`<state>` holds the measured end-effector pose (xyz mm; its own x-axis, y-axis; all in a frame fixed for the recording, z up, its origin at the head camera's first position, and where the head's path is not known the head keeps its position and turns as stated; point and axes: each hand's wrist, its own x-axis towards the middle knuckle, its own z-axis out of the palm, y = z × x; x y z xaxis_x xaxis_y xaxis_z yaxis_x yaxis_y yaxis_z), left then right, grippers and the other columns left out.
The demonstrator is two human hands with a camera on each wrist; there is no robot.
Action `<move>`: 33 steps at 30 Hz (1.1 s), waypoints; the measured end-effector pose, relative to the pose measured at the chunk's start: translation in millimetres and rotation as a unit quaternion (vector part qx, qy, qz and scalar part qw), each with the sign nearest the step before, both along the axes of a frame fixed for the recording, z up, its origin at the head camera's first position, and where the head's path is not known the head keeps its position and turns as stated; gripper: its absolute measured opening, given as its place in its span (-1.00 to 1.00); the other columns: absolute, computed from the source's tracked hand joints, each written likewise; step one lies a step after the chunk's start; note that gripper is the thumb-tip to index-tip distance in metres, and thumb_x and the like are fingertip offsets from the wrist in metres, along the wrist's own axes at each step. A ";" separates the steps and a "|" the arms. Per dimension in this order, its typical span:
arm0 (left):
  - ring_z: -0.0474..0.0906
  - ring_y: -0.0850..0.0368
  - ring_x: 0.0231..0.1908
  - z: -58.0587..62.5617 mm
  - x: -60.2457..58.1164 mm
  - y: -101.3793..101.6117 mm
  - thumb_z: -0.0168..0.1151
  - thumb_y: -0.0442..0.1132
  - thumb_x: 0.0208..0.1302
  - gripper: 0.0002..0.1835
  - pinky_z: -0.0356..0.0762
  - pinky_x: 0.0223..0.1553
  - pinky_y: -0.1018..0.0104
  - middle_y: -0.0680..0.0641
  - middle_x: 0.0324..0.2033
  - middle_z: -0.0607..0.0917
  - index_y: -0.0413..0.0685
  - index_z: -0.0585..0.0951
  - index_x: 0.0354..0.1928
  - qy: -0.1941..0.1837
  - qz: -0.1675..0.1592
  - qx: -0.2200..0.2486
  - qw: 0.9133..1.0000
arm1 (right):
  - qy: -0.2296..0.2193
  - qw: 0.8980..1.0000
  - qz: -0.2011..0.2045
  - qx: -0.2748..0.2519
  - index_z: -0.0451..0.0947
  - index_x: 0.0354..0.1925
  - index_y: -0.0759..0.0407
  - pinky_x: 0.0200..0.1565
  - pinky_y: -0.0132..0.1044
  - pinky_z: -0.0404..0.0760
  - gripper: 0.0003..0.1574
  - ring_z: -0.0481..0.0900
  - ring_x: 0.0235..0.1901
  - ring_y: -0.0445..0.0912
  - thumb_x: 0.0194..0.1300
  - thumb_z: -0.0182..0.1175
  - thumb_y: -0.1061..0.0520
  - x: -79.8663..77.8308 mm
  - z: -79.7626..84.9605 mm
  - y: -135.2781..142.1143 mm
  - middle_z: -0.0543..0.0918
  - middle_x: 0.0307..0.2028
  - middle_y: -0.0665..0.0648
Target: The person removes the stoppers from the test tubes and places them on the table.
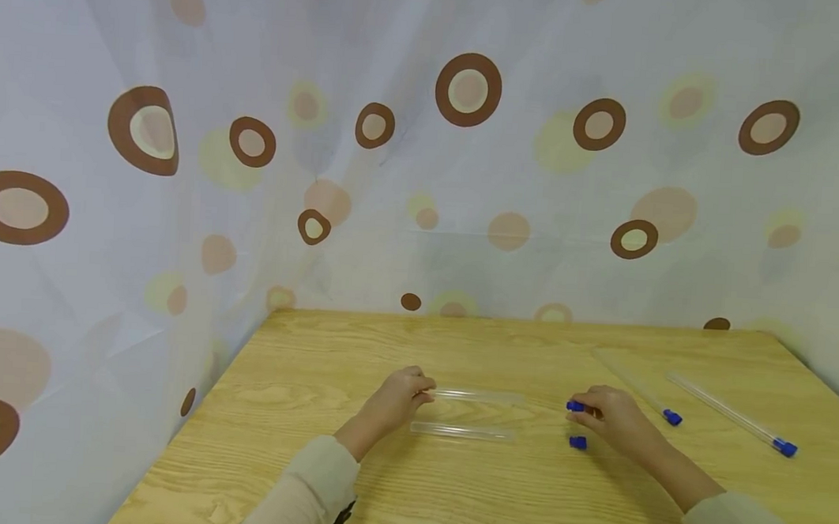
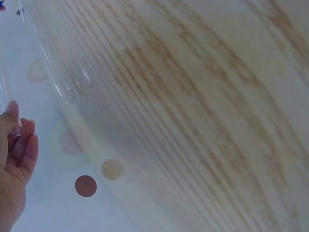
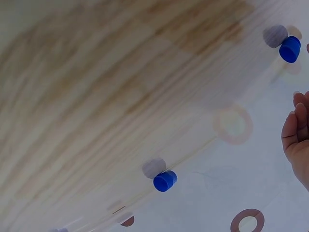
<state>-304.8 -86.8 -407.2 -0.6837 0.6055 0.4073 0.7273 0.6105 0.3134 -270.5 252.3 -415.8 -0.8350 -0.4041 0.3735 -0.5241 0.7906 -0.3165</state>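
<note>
My left hand (image 1: 394,403) pinches the left end of a clear tube (image 1: 480,396) between thumb and fingers. A second clear tube (image 1: 463,432) lies parallel to it, nearer to me on the wooden table; its rounded end (image 2: 69,96) shows in the left wrist view. Opposite the tubes, my right hand (image 1: 618,419) pinches a small blue cap (image 1: 575,406) with thumb and forefinger. Another blue cap (image 1: 578,443) lies loose on the table just below that hand. In the right wrist view my hand (image 3: 298,135) is cut off by the edge, its held cap hidden.
To the right lie two more clear tubes, one (image 1: 721,404) fitted with a blue cap (image 1: 784,447) and one (image 1: 630,377) ending at another blue cap (image 1: 671,418). A patterned white curtain (image 1: 396,174) rises behind the table (image 1: 507,488) and along its sides.
</note>
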 end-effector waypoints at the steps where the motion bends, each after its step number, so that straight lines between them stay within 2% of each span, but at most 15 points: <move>1: 0.60 0.03 -0.39 -0.6 -0.4 -0.1 0.23 -0.43 0.13 -0.84 0.60 -0.37 0.52 -0.18 -0.39 0.62 -0.37 0.64 -0.24 0.002 -0.001 0.001 1.000 | -0.006 1.000 -0.001 0.001 0.63 -0.26 0.36 -0.61 -0.49 0.28 -0.78 0.19 -0.59 -0.40 0.12 0.28 0.22 0.0 -0.2 0.4 0.44 -0.58 -0.10; 9: 0.58 0.05 -0.42 -2.0 -3.1 -1.6 0.25 -0.43 0.11 -0.87 0.58 -0.40 0.52 -0.17 -0.42 0.62 -0.35 0.64 -0.29 0.021 -0.002 0.003 1.000 | -0.041 0.999 -0.013 0.004 0.63 -0.22 0.39 -0.62 -0.48 0.27 -0.73 0.18 -0.60 -0.37 0.15 0.25 0.20 -0.3 0.0 3.0 0.45 -0.56 -0.06; 18: 0.57 0.07 -0.39 -3.3 -7.3 -3.7 0.22 -0.39 0.16 -0.85 0.57 -0.39 0.49 -0.14 -0.40 0.60 -0.31 0.64 -0.25 -0.031 0.027 -0.016 0.999 | -0.074 0.997 -0.017 0.004 0.61 -0.20 0.45 -0.62 -0.46 0.24 -0.67 0.17 -0.61 -0.33 0.14 0.25 0.19 -6.8 -3.0 8.4 0.46 -0.55 -0.02; 26: 0.56 0.06 -0.38 -4.8 -9.3 -3.9 0.22 -0.40 0.14 -0.85 0.58 -0.38 0.48 -0.14 -0.40 0.60 -0.33 0.64 -0.25 -0.042 0.027 -0.006 0.999 | -0.076 0.997 -0.020 0.019 0.62 -0.21 0.44 -0.61 -0.46 0.19 -0.67 0.15 -0.62 -0.31 0.13 0.27 0.17 -12.8 -7.4 11.9 0.43 -0.59 -0.03; 33: 0.54 0.09 -0.41 -6.2 -9.0 -2.0 0.23 -0.39 0.13 -0.86 0.56 -0.40 0.52 -0.13 -0.44 0.59 -0.31 0.65 -0.27 -0.042 0.028 -0.019 0.999 | -0.089 0.996 -0.019 0.017 0.62 -0.20 0.44 -0.60 -0.46 0.16 -0.68 0.13 -0.62 -0.30 0.14 0.26 0.19 -13.8 -13.7 13.8 0.41 -0.59 -0.03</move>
